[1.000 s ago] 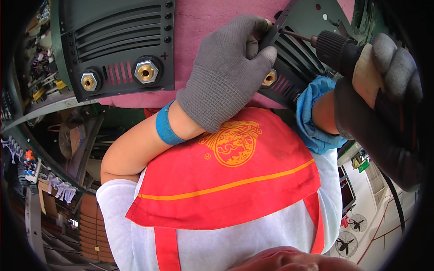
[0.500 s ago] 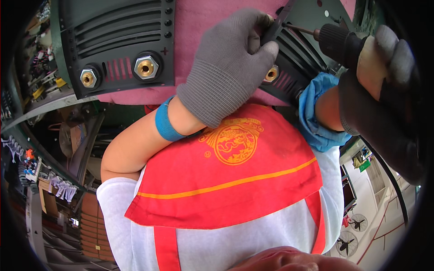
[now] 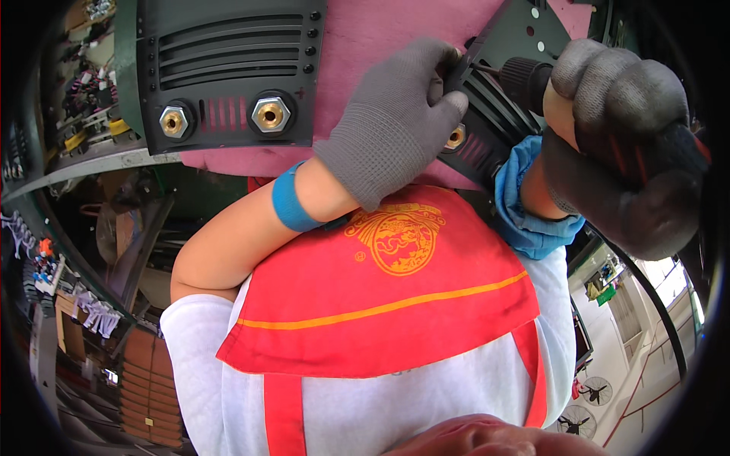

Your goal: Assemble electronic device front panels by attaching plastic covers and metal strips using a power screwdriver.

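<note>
My left hand (image 3: pixel 397 118), in a grey knit glove, grips the near left edge of a dark grey metal panel (image 3: pixel 517 42) with thumb and curled fingers. That panel has round holes, slots and a brass fitting (image 3: pixel 455 137) with a hex nut. My right hand (image 3: pixel 617 102), also gloved, is wrapped around a black power screwdriver (image 3: pixel 526 82) lying nearly level. Its thin bit reaches the panel's edge, just beyond my left fingers. Whether a screw sits at the tip is too small to tell.
A second dark slotted panel (image 3: pixel 232 57) with two brass fittings lies at the left on the pink work surface (image 3: pixel 365 26). A red apron (image 3: pixel 380 304) covers my front. Cluttered shelves (image 3: pixel 91 91) stand at far left; a wall fan (image 3: pixel 595 391) shows lower right.
My right hand and the screwdriver have moved left and up, closer to the panel. The whole left panel appears shifted right in view. My left hand keeps its grip.
</note>
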Action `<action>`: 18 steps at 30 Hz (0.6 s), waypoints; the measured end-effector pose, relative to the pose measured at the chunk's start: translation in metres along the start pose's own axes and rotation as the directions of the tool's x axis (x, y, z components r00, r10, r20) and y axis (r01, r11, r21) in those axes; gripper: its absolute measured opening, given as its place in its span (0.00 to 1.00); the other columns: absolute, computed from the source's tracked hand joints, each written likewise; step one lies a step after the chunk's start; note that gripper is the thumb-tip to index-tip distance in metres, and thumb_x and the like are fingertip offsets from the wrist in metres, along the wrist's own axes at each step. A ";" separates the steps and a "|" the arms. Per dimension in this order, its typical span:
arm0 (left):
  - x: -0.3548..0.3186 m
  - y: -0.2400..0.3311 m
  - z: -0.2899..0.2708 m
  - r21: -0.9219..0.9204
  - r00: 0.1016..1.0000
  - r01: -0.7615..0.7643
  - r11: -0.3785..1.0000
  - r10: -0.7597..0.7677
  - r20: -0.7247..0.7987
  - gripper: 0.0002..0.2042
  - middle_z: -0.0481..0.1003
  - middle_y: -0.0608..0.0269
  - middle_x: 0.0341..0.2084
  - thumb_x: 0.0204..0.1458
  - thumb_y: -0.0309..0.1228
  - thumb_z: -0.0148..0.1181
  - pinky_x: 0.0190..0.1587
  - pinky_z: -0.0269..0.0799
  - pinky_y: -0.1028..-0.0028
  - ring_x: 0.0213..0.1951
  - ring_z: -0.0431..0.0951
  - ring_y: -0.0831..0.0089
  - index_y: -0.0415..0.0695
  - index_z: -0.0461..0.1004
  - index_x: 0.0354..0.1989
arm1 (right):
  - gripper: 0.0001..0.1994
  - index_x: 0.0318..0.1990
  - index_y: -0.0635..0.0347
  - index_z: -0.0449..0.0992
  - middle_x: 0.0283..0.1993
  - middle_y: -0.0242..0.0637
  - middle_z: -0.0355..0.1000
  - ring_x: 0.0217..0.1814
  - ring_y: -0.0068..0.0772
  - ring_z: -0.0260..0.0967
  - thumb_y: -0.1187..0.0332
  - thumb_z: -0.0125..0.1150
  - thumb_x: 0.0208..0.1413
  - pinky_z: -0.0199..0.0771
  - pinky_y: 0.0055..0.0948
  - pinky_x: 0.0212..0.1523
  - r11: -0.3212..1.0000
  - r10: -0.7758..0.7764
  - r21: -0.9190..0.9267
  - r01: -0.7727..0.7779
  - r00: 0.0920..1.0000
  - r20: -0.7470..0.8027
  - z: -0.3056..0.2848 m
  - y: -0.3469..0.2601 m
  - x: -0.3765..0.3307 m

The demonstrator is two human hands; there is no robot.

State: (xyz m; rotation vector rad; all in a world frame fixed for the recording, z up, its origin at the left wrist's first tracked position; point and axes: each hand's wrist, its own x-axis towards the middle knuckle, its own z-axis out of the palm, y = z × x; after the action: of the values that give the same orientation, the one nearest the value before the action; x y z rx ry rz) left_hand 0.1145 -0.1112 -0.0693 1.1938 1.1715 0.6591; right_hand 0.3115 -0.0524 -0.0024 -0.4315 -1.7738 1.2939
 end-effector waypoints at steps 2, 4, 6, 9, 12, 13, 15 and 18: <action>-0.003 0.007 -0.009 -0.054 0.993 0.044 0.998 -0.037 0.112 0.21 0.69 0.68 0.27 0.52 0.25 0.58 0.35 0.69 0.79 0.28 0.69 0.82 0.35 0.69 0.56 | 0.27 0.48 0.69 0.72 0.38 0.39 0.66 0.25 0.26 0.57 0.49 0.43 0.63 0.61 0.37 0.31 0.999 0.032 -0.007 -0.032 0.999 -0.016 0.002 -0.002 0.000; -0.002 0.012 -0.025 -0.187 0.981 0.119 0.975 -0.086 0.172 0.21 0.71 0.63 0.33 0.54 0.25 0.55 0.40 0.71 0.78 0.33 0.73 0.79 0.33 0.67 0.57 | 0.27 0.48 0.70 0.72 0.38 0.39 0.66 0.25 0.27 0.57 0.50 0.43 0.63 0.60 0.37 0.31 1.000 0.013 0.002 -0.012 1.000 -0.028 0.004 0.000 0.002; -0.002 0.014 -0.029 -0.310 0.964 0.196 0.930 -0.125 0.235 0.21 0.73 0.58 0.39 0.56 0.25 0.52 0.45 0.72 0.77 0.37 0.76 0.76 0.31 0.65 0.59 | 0.27 0.48 0.70 0.72 0.38 0.40 0.66 0.25 0.27 0.57 0.50 0.43 0.63 0.60 0.37 0.31 1.000 -0.010 0.012 0.010 0.999 -0.039 0.005 -0.001 0.002; 0.002 0.017 -0.027 -0.611 0.974 0.217 0.761 -0.130 0.185 0.15 0.74 0.50 0.44 0.59 0.21 0.43 0.48 0.78 0.70 0.44 0.80 0.66 0.29 0.67 0.52 | 0.27 0.47 0.72 0.73 0.36 0.41 0.67 0.25 0.28 0.57 0.52 0.40 0.63 0.61 0.37 0.30 0.990 -0.143 -0.037 0.139 0.979 -0.143 0.015 -0.011 0.000; 0.011 0.011 -0.029 -0.750 0.965 0.263 0.607 -0.158 0.211 0.15 0.74 0.46 0.46 0.63 0.24 0.43 0.49 0.78 0.69 0.45 0.80 0.62 0.29 0.64 0.55 | 0.27 0.47 0.72 0.73 0.35 0.41 0.67 0.25 0.28 0.57 0.52 0.40 0.63 0.61 0.37 0.30 0.989 -0.148 -0.033 0.145 0.978 -0.149 0.010 0.001 -0.003; 0.013 0.009 -0.027 -0.748 0.966 0.258 0.611 -0.150 0.210 0.15 0.74 0.46 0.46 0.63 0.24 0.43 0.49 0.78 0.69 0.45 0.80 0.62 0.29 0.64 0.55 | 0.27 0.47 0.72 0.73 0.35 0.41 0.67 0.25 0.28 0.57 0.52 0.40 0.63 0.61 0.37 0.30 0.988 -0.154 -0.039 0.150 0.977 -0.149 0.010 -0.001 -0.004; 0.016 0.006 -0.023 -0.827 0.963 0.265 0.496 -0.099 0.250 0.17 0.73 0.44 0.47 0.65 0.27 0.45 0.50 0.78 0.68 0.45 0.80 0.61 0.29 0.61 0.58 | 0.27 0.47 0.72 0.73 0.35 0.41 0.67 0.25 0.28 0.57 0.52 0.40 0.62 0.61 0.37 0.30 0.986 -0.165 -0.050 0.159 0.975 -0.150 0.009 -0.003 -0.003; 0.016 0.010 -0.022 -0.784 0.950 0.307 0.540 -0.122 0.288 0.22 0.70 0.47 0.53 0.67 0.34 0.44 0.55 0.74 0.70 0.53 0.75 0.63 0.32 0.59 0.63 | 0.27 0.46 0.72 0.73 0.35 0.41 0.67 0.25 0.28 0.57 0.52 0.40 0.62 0.61 0.37 0.30 0.984 -0.172 -0.070 0.163 0.972 -0.158 0.006 -0.006 -0.003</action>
State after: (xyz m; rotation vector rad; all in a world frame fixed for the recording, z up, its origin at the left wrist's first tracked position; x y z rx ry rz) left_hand 0.1009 -0.0864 -0.0636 0.2725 0.6562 0.7493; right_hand 0.3091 -0.0603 0.0008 -0.3990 -1.6745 1.0621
